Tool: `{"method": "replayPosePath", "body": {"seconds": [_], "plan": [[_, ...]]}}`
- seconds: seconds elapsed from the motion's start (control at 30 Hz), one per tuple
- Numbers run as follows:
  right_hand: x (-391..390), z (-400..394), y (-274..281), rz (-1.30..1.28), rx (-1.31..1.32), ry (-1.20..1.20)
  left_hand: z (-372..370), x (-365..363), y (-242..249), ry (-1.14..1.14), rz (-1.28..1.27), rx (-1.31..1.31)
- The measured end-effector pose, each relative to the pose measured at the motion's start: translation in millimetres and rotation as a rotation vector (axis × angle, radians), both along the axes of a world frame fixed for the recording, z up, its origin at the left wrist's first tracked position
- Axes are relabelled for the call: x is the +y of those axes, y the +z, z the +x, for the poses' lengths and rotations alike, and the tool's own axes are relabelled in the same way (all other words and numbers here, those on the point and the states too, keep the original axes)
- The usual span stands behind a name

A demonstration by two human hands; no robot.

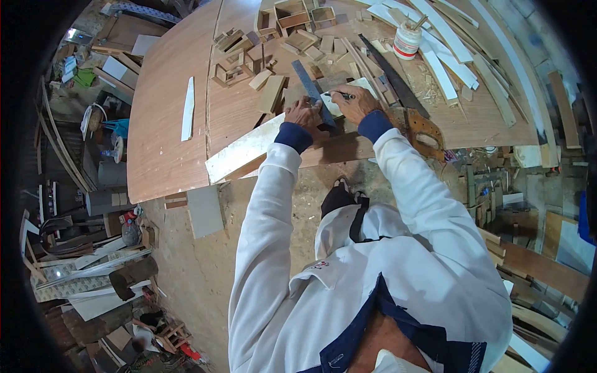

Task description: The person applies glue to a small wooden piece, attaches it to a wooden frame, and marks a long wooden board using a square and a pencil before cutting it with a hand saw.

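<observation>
A long white-faced board [249,147] lies slanted near the front edge of the wooden table [168,137]. My left hand [303,114] presses at the board's upper end and against a metal ruler [306,79], its fingers bent over them. To the right, my right hand [356,103] has its fingers closed around a small dark tool, too small to name, over the white board beyond the ruler. A handsaw with a wooden handle [425,133] lies just right of my right hand.
Small wooden boxes [292,15] and loose blocks [271,93] sit at the back. A white jar with brushes [407,41] stands at back right beside long white strips [438,71]. A white strip [188,109] lies at left.
</observation>
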State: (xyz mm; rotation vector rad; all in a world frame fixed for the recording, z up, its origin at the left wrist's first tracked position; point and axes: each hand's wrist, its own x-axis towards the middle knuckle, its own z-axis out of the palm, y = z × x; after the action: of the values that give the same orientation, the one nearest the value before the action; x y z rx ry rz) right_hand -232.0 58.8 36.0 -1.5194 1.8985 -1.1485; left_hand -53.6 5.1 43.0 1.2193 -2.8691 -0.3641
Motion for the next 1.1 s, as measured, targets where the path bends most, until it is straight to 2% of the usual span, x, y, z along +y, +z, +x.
{"method": "replayPosePath", "body": {"seconds": [0.5, 0.57, 0.7, 0.8, 0.83, 0.9, 1.1], "plan": [[-8.4, 6.2, -8.4, 0.076, 0.029, -0.001, -0.2, -1.6, -0.1, -0.006, 0.006, 0.002], [-10.3, 5.1, -15.9, -0.014, 0.093, 0.016, 0.0, 0.5, 0.8, 0.005, 0.018, -0.012], [22.6, 6.7, 9.8, -0.008, 0.071, 0.049, 1.2, -5.7, -5.5, -0.004, 0.042, -0.030], [45.3, 1.6, 22.1, 0.144, 0.237, 0.133, 0.5, -6.6, -3.7, -0.004, 0.084, -0.070], [46.1, 1.4, 19.4, 0.146, 0.236, 0.128, 0.1, -5.2, -2.9, -0.004, 0.081, -0.080], [40.9, 0.8, 15.1, -0.100, 0.006, 0.036, -0.6, -4.9, -3.4, -0.007, 0.069, -0.075], [10.8, 7.2, -0.5, -0.095, -0.041, 0.020, -1.3, -0.5, 2.8, -0.002, -0.001, -0.025]]}}
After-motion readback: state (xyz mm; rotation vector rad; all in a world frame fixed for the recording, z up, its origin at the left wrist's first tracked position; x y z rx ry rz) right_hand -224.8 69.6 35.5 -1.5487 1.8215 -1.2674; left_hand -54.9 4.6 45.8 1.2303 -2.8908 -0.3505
